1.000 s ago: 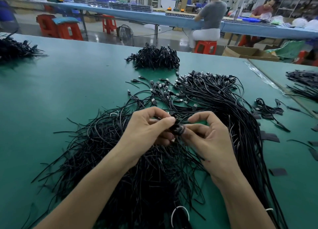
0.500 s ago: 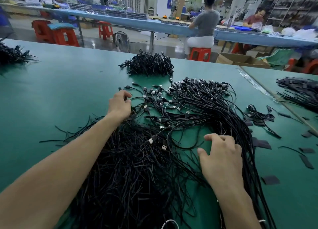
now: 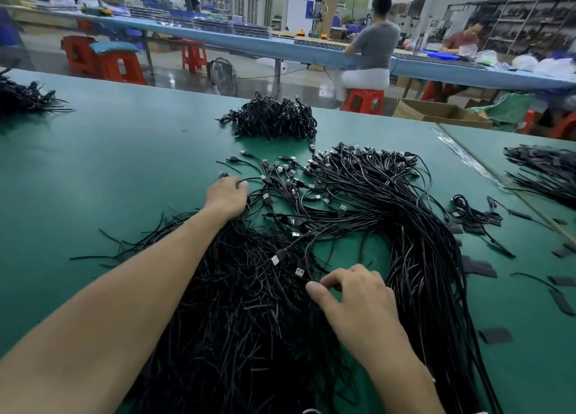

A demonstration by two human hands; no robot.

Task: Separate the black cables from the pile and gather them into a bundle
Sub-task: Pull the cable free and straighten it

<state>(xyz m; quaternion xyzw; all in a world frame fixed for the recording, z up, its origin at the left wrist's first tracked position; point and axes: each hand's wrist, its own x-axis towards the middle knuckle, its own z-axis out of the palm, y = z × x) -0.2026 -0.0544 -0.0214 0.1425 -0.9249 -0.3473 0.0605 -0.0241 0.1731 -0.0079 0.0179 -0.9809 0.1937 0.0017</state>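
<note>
Big pile (image 3: 358,214) of black cables sprawled over the green table (image 3: 109,180), loose tails fanned out on the near side, most of the plugs (image 3: 343,208) toward the far end. The left hand (image 3: 227,197) is stretched out to the pile's far-left edge, fingers bent down over a few cable ends. The tips are hidden, so no idea if it's actually got one. The right hand (image 3: 355,298) is on the near side, fingers curled with tips dug into the strands, thumb poking out left (can't tell if anything's pinched there either). A heap (image 3: 271,119) of cables lies further back, and a small coil (image 3: 477,211) plus flat black strips (image 3: 495,335) lie off to the right.
</note>
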